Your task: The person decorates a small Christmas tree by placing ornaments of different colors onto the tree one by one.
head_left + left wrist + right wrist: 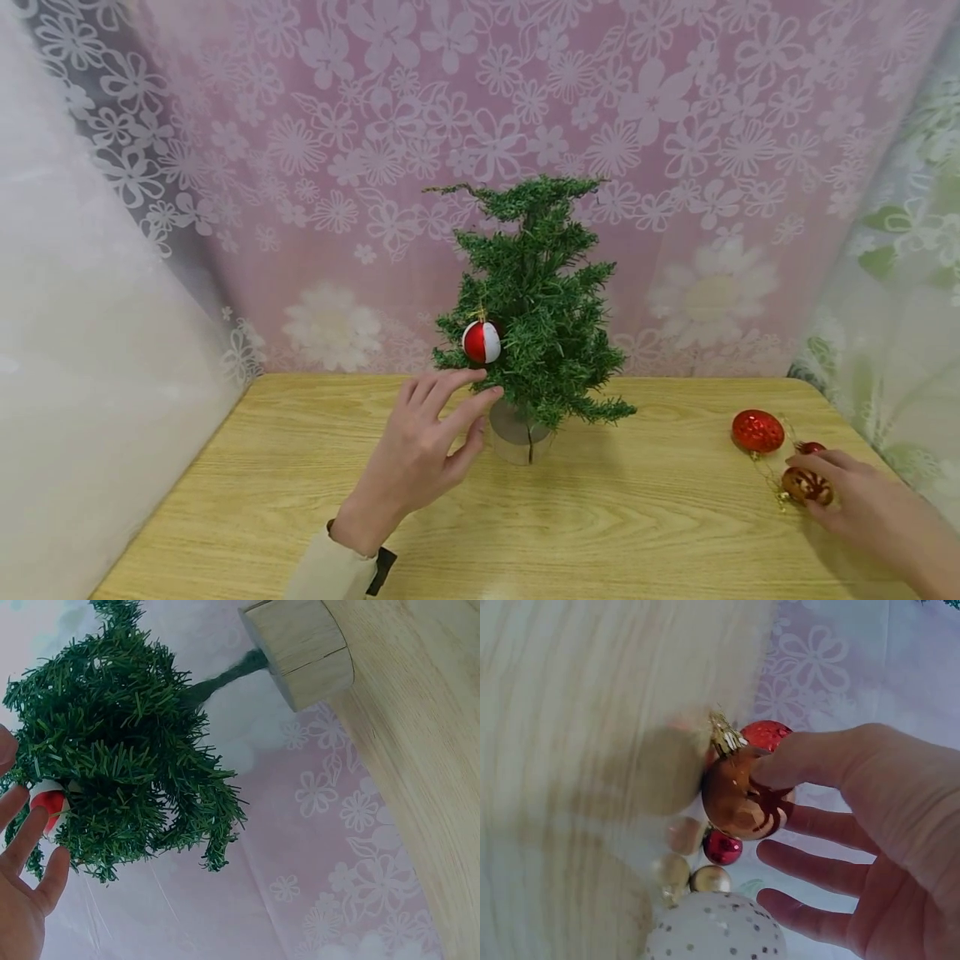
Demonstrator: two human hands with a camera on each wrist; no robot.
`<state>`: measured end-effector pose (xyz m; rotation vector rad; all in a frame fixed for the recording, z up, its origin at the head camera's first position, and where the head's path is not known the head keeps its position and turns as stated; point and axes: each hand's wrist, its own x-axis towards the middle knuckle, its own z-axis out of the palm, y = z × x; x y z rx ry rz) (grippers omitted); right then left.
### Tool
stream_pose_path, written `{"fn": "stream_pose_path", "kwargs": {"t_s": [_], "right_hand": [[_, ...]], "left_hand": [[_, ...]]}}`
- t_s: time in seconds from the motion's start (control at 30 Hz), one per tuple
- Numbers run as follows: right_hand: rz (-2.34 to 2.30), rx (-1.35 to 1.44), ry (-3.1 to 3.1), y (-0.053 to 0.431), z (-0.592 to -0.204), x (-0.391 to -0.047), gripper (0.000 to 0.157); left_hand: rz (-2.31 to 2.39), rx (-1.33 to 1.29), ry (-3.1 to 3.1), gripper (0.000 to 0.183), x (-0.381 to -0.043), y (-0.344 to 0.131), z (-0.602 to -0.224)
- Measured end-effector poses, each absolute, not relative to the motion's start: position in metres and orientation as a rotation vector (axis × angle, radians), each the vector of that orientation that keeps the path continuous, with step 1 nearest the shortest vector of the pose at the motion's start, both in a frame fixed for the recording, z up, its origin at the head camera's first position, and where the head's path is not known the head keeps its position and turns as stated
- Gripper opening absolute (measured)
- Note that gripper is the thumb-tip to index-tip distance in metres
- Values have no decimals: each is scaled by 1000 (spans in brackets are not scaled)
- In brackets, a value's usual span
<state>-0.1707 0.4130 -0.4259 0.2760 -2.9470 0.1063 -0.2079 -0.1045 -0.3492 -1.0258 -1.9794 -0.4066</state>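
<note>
Far right over the table [637, 525], the right hand [858, 500] pinches a bronze bauble [808, 487] near a red ornament [757, 431]. At the tree [543, 308], the left hand [429, 435], fingers loosely apart, hovers, seemingly clear, under a red-and-white bauble [481, 342]

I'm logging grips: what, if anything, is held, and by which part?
The right hand pinches the copper bauble by its round body; the left hand holds nothing.

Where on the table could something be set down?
Free: the table between the tree base and the bronze bauble, and the stretch left of the left hand. Crowded: the right side, where the right hand grips that bauble beside the larger red ornament.
</note>
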Motion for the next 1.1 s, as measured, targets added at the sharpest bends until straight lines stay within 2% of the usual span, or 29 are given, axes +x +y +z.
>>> {"fn": "stream_pose_path", "kwargs": {"t_s": [0.4, 0.77, 1.1], "right_hand": [[98, 345, -2811, 412, -441, -170, 49], [205, 351, -2660, 391, -428, -161, 53], [569, 486, -2473, 349, -402, -157, 59]], "left_hand": [[-413, -1031, -1973, 28, -206, -102, -353], [-416, -1035, -1967, 29, -207, -103, -353], [-404, -1026, -1976, 29, -208, -104, -354]]}}
